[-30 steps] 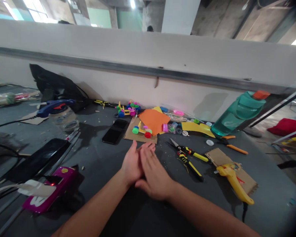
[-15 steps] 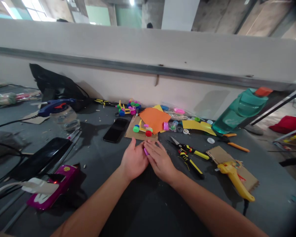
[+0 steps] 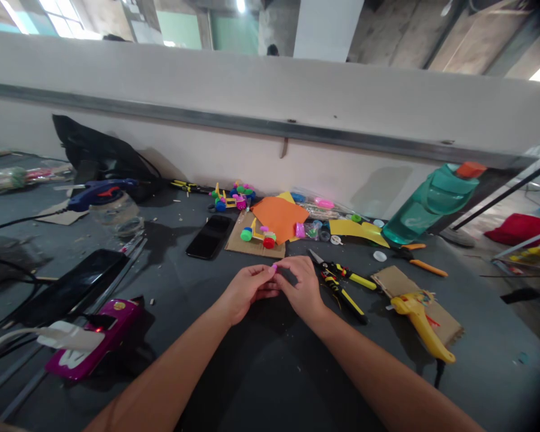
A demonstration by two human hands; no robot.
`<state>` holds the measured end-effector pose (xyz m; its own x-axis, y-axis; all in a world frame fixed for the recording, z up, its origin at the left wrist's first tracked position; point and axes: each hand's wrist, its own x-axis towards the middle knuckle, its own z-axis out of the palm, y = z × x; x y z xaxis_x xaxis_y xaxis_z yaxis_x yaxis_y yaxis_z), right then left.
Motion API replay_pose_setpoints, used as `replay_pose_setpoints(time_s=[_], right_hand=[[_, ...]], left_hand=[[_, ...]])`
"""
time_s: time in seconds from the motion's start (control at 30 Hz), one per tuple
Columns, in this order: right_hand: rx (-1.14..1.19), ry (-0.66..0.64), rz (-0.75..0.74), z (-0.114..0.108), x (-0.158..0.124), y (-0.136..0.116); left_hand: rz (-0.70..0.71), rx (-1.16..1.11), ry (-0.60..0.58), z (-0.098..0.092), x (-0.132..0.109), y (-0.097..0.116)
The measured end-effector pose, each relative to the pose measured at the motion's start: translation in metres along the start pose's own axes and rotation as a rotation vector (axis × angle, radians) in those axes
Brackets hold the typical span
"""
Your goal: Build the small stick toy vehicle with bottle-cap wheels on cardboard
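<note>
Between my fingertips is a small pinkish-purple piece of modelling clay [image 3: 274,268]. My left hand [image 3: 247,292] pinches it from the left with thumb and fingers. From the right, the bent fingers and thumb of my right hand [image 3: 303,290] close on the same piece. Just beyond my hands, a little model cart [image 3: 257,234] with green and red wheels and a yellow upright stands on a cardboard piece [image 3: 236,243]. An orange sheet [image 3: 281,217] lies partly over that cardboard.
Tin snips [image 3: 342,279] lie open right of my hands, near a yellow glue gun [image 3: 423,321] on cardboard. A teal bottle [image 3: 432,204] stands behind them. To the left are a phone [image 3: 210,236], a purple power strip [image 3: 96,342] and a blue glue gun [image 3: 101,195] by a jar.
My palms were pressed flat together around the purple clay. They have parted, and the clay now sits pinched between the fingertips of both hands.
</note>
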<state>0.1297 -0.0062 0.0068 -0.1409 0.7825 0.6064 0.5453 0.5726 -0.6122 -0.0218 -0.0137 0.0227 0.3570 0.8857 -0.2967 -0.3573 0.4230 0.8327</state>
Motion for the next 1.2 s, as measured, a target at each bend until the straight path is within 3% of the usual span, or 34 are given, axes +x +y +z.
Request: replay_pose_setpoints(time_s=[0.23,0.57,0.9,1.2], right_hand=[[-0.043,-0.063,-0.119,-0.0034,0.0005,0.0011],[-0.029,-0.140,-0.165,-0.0047,0.0011,-0.0004],[-0.018,-0.108,-0.160,-0.0043,0.0013,-0.0027],[0.001,-0.057,-0.148,-0.0046,0.0012,-0.0012]], left_hand=[[-0.054,0.015,-0.009,-0.0036,0.0014,0.0011],[-0.066,-0.081,-0.039,-0.0076,0.0008,0.0010],[-0.067,-0.160,-0.054,-0.0071,0.0008,0.0007],[-0.023,-0.071,-0.007,-0.0008,-0.0001,-0.0001]])
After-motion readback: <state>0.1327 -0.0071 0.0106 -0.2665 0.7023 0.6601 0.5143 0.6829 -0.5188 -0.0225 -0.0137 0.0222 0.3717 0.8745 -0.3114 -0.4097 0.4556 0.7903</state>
